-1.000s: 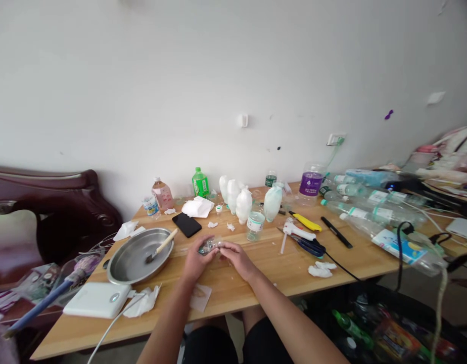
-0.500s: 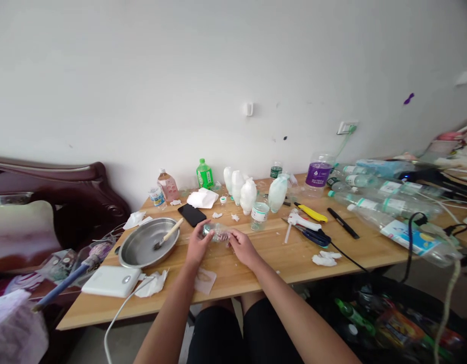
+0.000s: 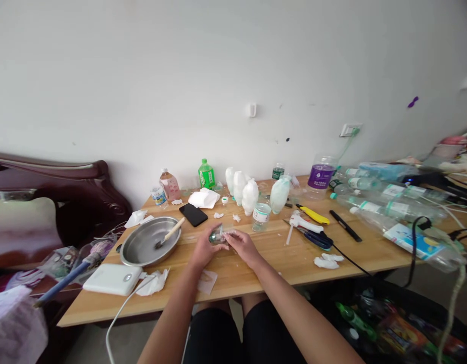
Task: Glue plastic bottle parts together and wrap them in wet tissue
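Observation:
Over the front middle of the wooden table, my left hand (image 3: pixel 207 246) is wrapped round a clear plastic bottle piece (image 3: pixel 217 234) with a green tint. My right hand (image 3: pixel 241 244) pinches at its right end, partly covering it; whether it is a whole bottle I cannot tell. Beyond my hands stands a cut bottle cup (image 3: pixel 261 216) with a labelled band. Several white paper-covered bottle shapes (image 3: pixel 250 197) stand behind it. To the left of my hands, a steel basin (image 3: pixel 142 242) holds a brush with a wooden handle (image 3: pixel 174 230). A thin pale sheet (image 3: pixel 207 282) lies near the table edge.
A black phone (image 3: pixel 193 215) and folded tissues (image 3: pixel 203 198) lie behind. On the right are a hot glue gun (image 3: pixel 305 222), scissors (image 3: pixel 319 238), a yellow cutter (image 3: pixel 313 214), a black marker (image 3: pixel 344 225) and several clear bottles (image 3: pixel 398 207). At left lies a white power bank (image 3: pixel 112 279) with a cable.
The bottle piece has been turned in my hands, so less of its length shows. My right hand has come closer to the left. The view has shifted slightly.

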The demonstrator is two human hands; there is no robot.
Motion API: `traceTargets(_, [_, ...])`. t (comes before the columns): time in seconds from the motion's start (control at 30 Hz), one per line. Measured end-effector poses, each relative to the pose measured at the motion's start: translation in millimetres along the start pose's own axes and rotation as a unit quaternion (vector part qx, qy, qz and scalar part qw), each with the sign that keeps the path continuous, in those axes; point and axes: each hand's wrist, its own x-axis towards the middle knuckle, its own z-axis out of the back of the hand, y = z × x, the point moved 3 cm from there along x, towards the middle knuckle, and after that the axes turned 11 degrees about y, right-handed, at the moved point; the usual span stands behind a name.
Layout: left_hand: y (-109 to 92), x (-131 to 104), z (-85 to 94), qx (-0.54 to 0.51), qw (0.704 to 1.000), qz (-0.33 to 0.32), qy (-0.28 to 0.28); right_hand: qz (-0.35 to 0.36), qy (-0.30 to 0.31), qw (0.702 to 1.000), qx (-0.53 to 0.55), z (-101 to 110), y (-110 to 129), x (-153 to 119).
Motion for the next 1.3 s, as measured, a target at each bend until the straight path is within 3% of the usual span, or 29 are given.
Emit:
traceTargets(0.4, [4.2,-2.4,-6.2,0.088,0.996,-0.025,-0.003,-0.047,0.009,0.999,-0.002,8.6,-22.2,3.3])
traceTargets(1.03, [-5.9,-5.2,-11.7,0.124,0.991,-0.033,0.040,-0.066,-0.018,0.997,0.032,2.3,-13.3,-1.8])
traceTargets(1.3, [-5.9,-6.5,-10.6,0.129,0.991,-0.032,0.018,-0.064,-0.042,0.997,0.027,1.3,-5.1,-0.5])
